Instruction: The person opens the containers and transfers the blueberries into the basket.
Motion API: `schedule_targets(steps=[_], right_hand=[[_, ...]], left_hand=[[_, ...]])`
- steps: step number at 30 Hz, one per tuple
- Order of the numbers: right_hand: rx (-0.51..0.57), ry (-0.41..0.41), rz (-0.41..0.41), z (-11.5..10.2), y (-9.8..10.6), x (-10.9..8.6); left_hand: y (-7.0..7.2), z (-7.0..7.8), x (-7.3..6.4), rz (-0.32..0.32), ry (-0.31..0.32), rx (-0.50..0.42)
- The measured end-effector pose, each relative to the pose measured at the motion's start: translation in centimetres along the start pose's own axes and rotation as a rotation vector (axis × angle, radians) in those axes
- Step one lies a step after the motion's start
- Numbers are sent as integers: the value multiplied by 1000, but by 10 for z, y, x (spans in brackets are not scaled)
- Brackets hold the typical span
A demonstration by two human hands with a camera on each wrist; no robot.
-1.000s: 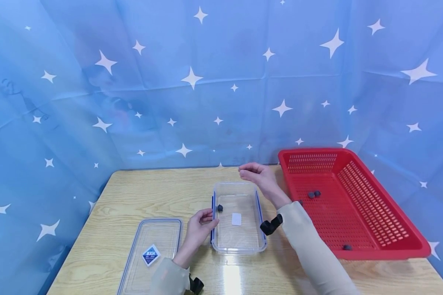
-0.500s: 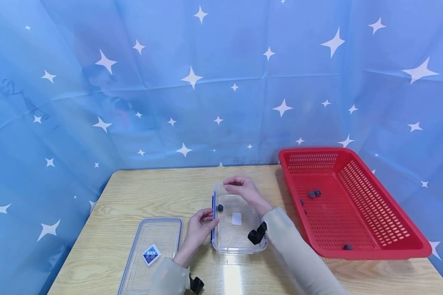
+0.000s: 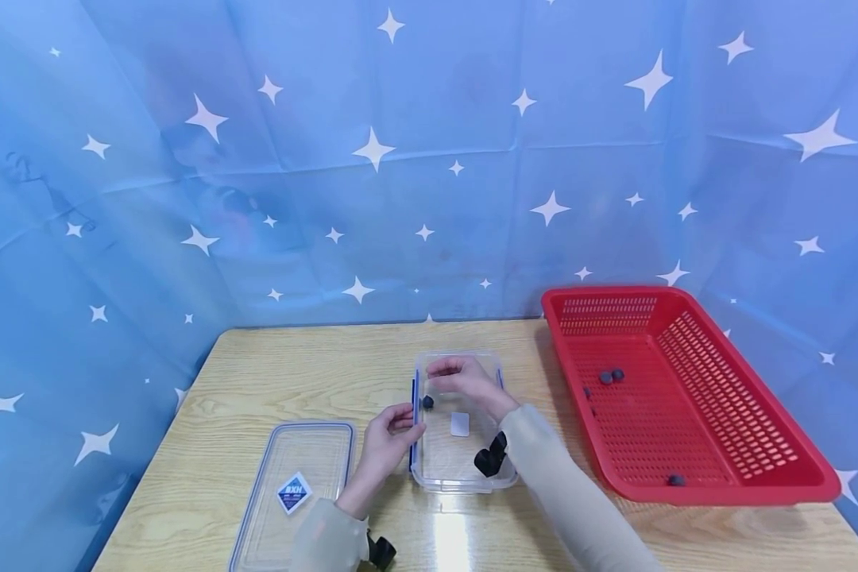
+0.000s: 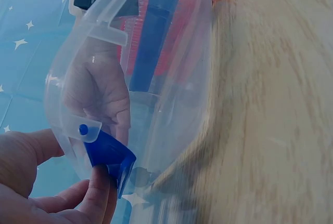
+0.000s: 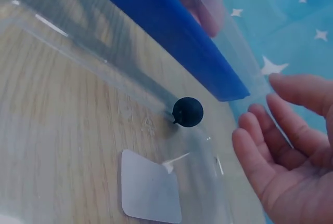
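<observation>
A clear plastic food container [image 3: 439, 457] with blue side latches stands without its lid on the table. My left hand [image 3: 388, 437] grips its left wall; in the left wrist view the thumb is at the rim and the fingers are at the blue latch [image 4: 112, 154]. Inside lies a small dark ball [image 5: 187, 112], beside a white label [image 5: 150, 187]. Over the container's far part hovers my right hand [image 3: 468, 380]. The right wrist view shows its fingers [image 5: 252, 156] loosely bent, with nothing between them and the thumb.
The container's clear lid [image 3: 307, 453], with a blue edge and sticker, lies flat at left. A red perforated basket [image 3: 686, 421] stands at right and holds several small dark balls [image 3: 605, 378]. A blue star-printed curtain [image 3: 429, 159] hangs behind the wooden table [image 3: 314, 369].
My right hand has moved left and down, from above the container's far right corner to over its inside. The left hand keeps its grip, and the ball in the container stays put.
</observation>
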State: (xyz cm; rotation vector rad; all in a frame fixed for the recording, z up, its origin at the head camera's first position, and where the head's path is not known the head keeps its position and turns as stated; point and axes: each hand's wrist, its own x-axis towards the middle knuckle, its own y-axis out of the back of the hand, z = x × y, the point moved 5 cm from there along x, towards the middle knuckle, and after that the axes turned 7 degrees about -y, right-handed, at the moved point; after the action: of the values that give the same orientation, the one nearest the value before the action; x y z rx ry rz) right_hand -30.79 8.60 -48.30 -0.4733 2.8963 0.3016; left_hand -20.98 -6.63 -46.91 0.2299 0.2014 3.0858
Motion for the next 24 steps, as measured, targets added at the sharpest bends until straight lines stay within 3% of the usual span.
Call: schedule_targets(steps=[5, 10, 18, 24], right_hand=[[-96, -28, -23, 0, -4, 0], [-140, -49, -39, -3, -9, -2], [-178, -85, -4, 6, -13, 5], [-224, -99, -21, 13, -19, 8]], left_hand=[[0, 14, -4, 0, -4, 11], [0, 13, -3, 1, -7, 6], [0, 12, -3, 1, -9, 9], [0, 12, -3, -4, -8, 4]])
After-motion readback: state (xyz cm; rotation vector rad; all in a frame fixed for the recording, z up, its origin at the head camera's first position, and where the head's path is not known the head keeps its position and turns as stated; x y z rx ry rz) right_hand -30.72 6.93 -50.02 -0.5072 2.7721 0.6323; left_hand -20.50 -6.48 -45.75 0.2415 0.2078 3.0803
